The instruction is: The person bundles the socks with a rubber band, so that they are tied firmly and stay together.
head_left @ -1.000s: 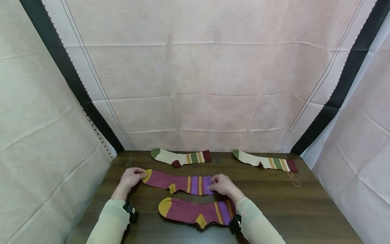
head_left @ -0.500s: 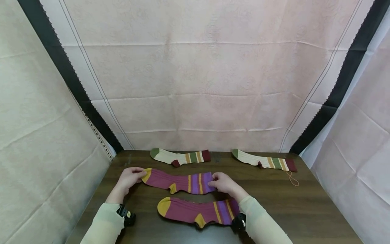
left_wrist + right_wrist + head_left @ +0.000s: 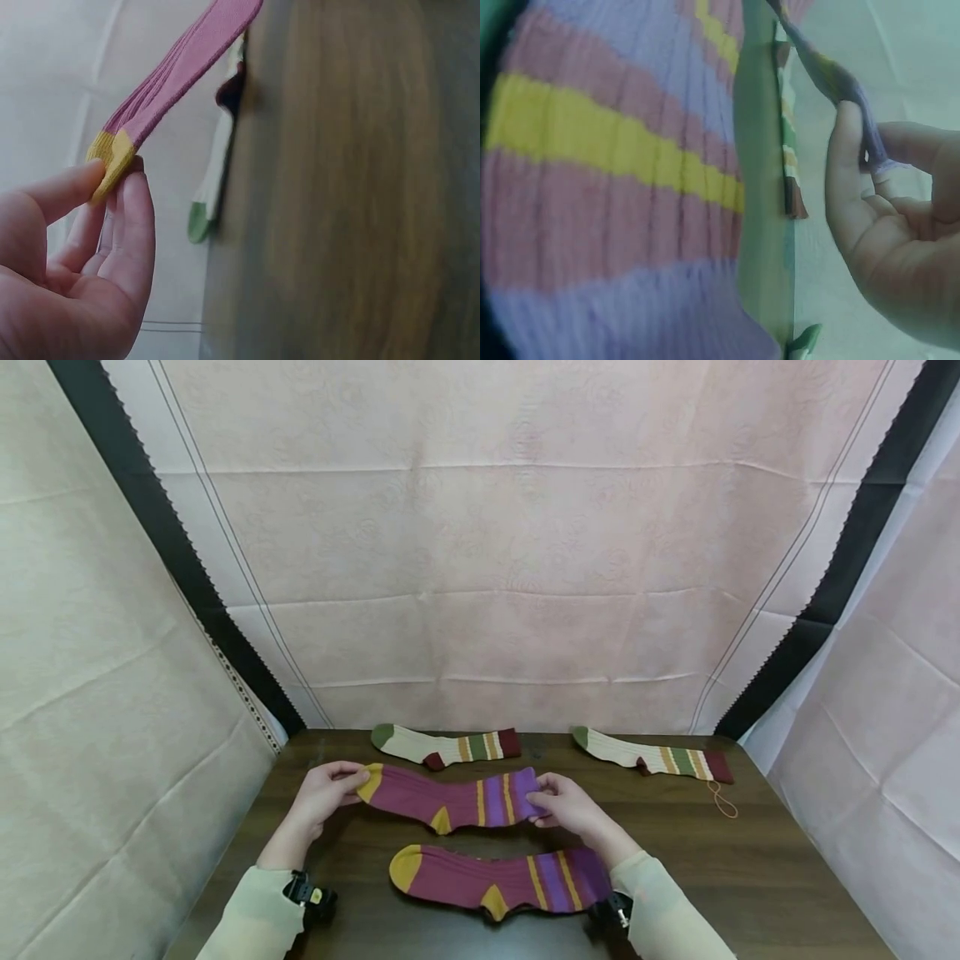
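A plum sock (image 3: 442, 797) with yellow toe and heel and purple-and-yellow stripes is stretched sideways between both hands, raised off the table. My left hand (image 3: 322, 797) pinches its yellow toe between thumb and fingers, plain in the left wrist view, where the toe (image 3: 112, 161) bunches slightly. At the purple cuff, my right hand (image 3: 573, 810) pinches the other end; the right wrist view shows the cuff (image 3: 870, 135) between thumb and fingers. A matching plum sock (image 3: 465, 878) lies flat nearer the person, its cuff end close to the right wrist camera.
Two cream socks with green toes lie along the table's back edge, one at left (image 3: 420, 747), one at right (image 3: 630, 752). A thin loop of string (image 3: 723, 802) hangs from the right one. Pale fabric walls (image 3: 480, 568) enclose the dark wooden table (image 3: 720, 877).
Both hands have lifted the held plum sock up off the table and shifted it slightly to the right. The nearer plum sock and the two cream socks stay where they were.
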Action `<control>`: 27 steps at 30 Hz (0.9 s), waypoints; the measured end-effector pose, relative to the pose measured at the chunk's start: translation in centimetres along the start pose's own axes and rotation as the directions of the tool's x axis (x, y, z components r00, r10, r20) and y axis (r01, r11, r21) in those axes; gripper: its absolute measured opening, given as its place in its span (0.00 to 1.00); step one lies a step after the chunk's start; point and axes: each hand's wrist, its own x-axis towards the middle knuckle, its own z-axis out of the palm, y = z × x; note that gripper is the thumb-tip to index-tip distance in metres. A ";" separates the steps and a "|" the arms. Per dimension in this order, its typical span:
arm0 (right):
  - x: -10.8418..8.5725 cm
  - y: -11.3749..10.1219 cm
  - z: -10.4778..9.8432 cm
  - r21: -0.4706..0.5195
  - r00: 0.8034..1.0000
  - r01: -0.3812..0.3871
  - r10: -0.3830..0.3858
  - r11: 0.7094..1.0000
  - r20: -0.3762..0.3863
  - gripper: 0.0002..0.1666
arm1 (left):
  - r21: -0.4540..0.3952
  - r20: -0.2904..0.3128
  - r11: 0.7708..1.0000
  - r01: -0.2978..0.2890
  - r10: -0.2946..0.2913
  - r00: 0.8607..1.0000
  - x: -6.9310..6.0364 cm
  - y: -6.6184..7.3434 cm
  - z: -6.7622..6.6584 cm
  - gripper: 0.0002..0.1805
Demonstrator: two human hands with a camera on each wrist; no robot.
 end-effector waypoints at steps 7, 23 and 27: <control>-1.0 -0.1 -1.4 0.068 0.999 0.042 -0.041 0.997 -0.019 0.19 | -0.069 0.012 0.997 -0.019 0.020 1.000 -0.8 1.0 0.6 0.20; -5.4 1.2 -4.6 0.049 1.000 0.011 -0.010 0.999 -0.013 0.20 | -0.122 0.101 0.992 -0.020 0.033 0.994 -3.9 1.8 2.7 0.15; -6.2 1.3 -5.1 0.029 1.000 0.017 -0.017 0.999 0.016 0.20 | -0.113 0.144 0.993 -0.020 0.036 0.989 -4.8 2.1 3.2 0.16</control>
